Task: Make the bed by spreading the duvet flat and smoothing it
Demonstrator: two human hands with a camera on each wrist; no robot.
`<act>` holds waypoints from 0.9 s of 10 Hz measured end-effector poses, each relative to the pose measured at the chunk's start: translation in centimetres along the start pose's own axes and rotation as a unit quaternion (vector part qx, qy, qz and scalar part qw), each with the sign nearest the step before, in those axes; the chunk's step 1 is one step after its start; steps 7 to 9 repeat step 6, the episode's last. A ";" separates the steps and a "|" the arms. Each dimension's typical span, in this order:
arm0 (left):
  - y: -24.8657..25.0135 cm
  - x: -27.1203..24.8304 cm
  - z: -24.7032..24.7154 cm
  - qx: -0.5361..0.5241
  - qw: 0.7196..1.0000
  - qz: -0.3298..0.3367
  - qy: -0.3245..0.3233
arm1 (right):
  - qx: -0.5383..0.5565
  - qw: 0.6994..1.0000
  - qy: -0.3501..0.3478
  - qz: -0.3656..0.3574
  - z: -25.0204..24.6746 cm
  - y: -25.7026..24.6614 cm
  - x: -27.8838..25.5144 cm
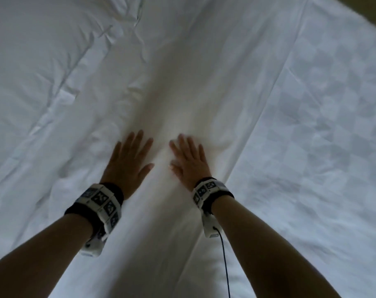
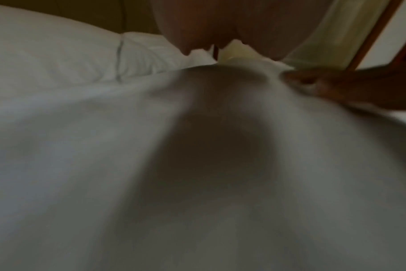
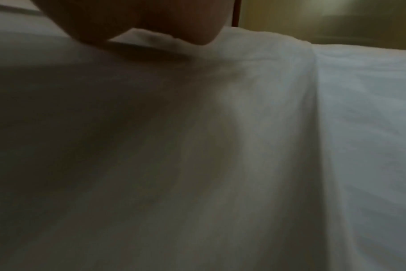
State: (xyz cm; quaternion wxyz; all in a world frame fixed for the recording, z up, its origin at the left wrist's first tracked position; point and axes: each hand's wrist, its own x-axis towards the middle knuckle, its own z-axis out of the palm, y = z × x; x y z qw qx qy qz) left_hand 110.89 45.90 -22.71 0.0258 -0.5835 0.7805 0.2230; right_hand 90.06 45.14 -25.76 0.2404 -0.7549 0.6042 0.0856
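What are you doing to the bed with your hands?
A person is making the bed. The left hand and the right hand both lie flat, fingers straight, side by side on the white duvet, pressing it smooth. Neither has a grip on the cloth. Creases still show on the duvet to the left of the hands. To the right, a checked sheet is uncovered past the duvet's edge.

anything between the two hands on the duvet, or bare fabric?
Bare fabric. In the head view the left hand and right hand lie flat on the duvet, with only a smooth white strip of it between them.
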 end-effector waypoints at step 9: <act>-1.3 -7.2 -7.6 -0.023 0.980 -0.197 0.034 | 0.217 0.954 0.001 0.207 -8.9 4.3 -8.3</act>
